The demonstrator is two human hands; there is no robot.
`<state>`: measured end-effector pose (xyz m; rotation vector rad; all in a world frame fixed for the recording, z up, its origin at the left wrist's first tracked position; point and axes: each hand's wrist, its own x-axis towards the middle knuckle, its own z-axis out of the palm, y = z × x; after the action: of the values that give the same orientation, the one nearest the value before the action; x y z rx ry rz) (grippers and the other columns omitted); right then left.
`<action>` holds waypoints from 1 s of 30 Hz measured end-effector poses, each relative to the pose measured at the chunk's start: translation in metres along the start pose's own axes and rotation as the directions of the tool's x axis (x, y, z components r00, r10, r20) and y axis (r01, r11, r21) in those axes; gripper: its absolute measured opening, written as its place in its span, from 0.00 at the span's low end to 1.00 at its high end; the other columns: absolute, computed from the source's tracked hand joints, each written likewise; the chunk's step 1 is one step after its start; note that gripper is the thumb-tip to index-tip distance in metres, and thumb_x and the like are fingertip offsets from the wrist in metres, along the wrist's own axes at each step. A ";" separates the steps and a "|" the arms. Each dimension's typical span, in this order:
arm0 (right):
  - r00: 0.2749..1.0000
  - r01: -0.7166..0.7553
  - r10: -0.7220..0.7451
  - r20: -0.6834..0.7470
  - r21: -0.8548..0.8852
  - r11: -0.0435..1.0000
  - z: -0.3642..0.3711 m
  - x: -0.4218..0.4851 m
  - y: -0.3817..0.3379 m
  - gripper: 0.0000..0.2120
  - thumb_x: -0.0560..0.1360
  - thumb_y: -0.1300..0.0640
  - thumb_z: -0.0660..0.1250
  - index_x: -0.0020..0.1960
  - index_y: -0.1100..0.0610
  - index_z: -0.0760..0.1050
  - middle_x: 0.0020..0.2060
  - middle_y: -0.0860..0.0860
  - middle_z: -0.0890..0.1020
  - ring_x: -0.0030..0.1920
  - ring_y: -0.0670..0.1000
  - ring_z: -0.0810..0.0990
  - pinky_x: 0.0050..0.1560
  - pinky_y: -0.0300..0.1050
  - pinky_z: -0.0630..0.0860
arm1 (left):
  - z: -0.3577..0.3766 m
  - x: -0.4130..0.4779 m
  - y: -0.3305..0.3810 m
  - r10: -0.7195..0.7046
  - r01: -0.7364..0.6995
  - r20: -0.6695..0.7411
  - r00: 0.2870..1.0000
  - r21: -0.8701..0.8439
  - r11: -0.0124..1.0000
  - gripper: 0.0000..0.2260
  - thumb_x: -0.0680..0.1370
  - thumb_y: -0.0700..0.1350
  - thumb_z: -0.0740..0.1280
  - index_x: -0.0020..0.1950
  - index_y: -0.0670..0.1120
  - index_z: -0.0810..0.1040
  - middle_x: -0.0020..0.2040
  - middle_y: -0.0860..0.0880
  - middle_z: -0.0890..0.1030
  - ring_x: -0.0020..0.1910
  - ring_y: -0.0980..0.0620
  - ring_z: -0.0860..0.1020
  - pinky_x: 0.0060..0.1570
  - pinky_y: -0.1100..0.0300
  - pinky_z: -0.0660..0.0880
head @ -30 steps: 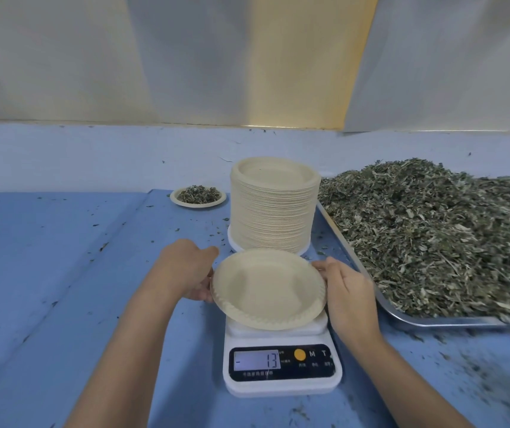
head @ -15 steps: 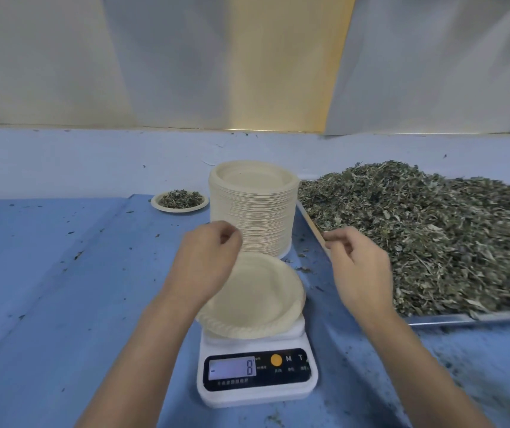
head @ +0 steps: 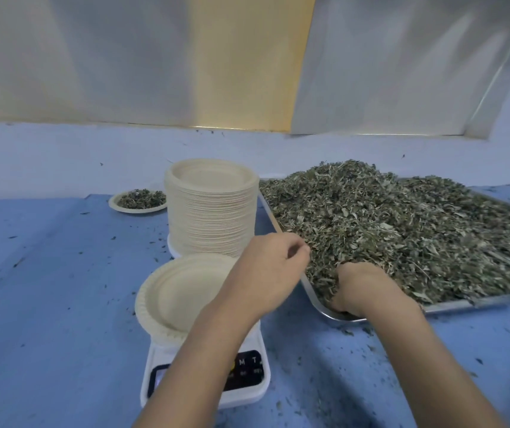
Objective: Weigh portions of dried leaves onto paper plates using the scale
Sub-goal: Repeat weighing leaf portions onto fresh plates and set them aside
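Plate [head: 173, 295]: on the scale [head: 247, 376].
Leaves [head: 401, 230]: heaped in a tray [head: 479, 302] right of the scale.
Right hand [head: 361, 284]: dug into the leaves — fingers buried, grip cannot be told.
Left hand [head: 273, 268]: over the scale, fingers loosely curled, holding nothing.

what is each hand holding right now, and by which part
Left hand holds nothing, fingers loosely curled. Right hand is sunk into the dried leaves in the tray; a grip cannot be told.

Blue counter [head: 47, 304] has the scale [head: 247, 396] up front, plate stack [head: 210, 217] right behind it, filled plate [head: 115, 203] further back-left, metal tray [head: 479, 302] to its right, leaf crumbs [head: 349, 332] scattered around.
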<state>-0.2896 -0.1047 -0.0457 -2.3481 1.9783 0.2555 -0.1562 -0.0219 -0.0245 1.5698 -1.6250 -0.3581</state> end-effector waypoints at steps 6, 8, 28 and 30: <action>0.987 0.102 -0.091 -0.130 0.077 0.992 0.008 0.013 -0.011 0.13 0.75 0.64 0.60 0.58 0.60 0.75 0.57 0.60 0.78 0.59 0.60 0.76 0.55 0.48 0.74 | -0.006 -0.002 -0.002 -0.038 0.037 -0.012 0.999 -0.095 0.995 0.10 0.78 0.47 0.61 0.47 0.49 0.83 0.42 0.49 0.84 0.44 0.51 0.81 0.51 0.49 0.77; 0.971 0.165 -0.128 -0.200 0.183 0.969 0.010 0.018 -0.013 0.18 0.74 0.66 0.60 0.63 0.58 0.74 0.58 0.59 0.78 0.59 0.59 0.76 0.56 0.49 0.75 | -0.007 -0.002 -0.003 -0.039 0.037 -0.018 0.999 -0.104 0.994 0.10 0.78 0.46 0.61 0.47 0.49 0.83 0.41 0.49 0.84 0.44 0.50 0.81 0.50 0.48 0.77; 0.950 0.283 -0.260 0.172 -0.128 0.951 -0.001 0.011 -0.012 0.23 0.79 0.65 0.55 0.72 0.55 0.66 0.71 0.58 0.67 0.66 0.60 0.71 0.62 0.48 0.71 | -0.003 -0.002 -0.009 -0.047 0.046 -0.015 0.999 -0.062 0.997 0.10 0.79 0.47 0.61 0.46 0.47 0.82 0.42 0.49 0.83 0.42 0.51 0.81 0.49 0.50 0.76; 0.963 0.260 -0.253 0.091 -0.085 0.962 0.004 0.011 -0.014 0.18 0.78 0.65 0.56 0.66 0.58 0.73 0.62 0.59 0.75 0.59 0.60 0.76 0.53 0.47 0.73 | -0.002 -0.002 -0.009 -0.049 0.049 0.000 0.999 -0.049 0.998 0.10 0.79 0.46 0.61 0.46 0.47 0.82 0.42 0.49 0.83 0.43 0.51 0.81 0.49 0.50 0.76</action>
<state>-0.2747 -0.1122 -0.0522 -2.5752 1.6383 0.4289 -0.1489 -0.0212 -0.0305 1.5751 -1.5678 -0.4197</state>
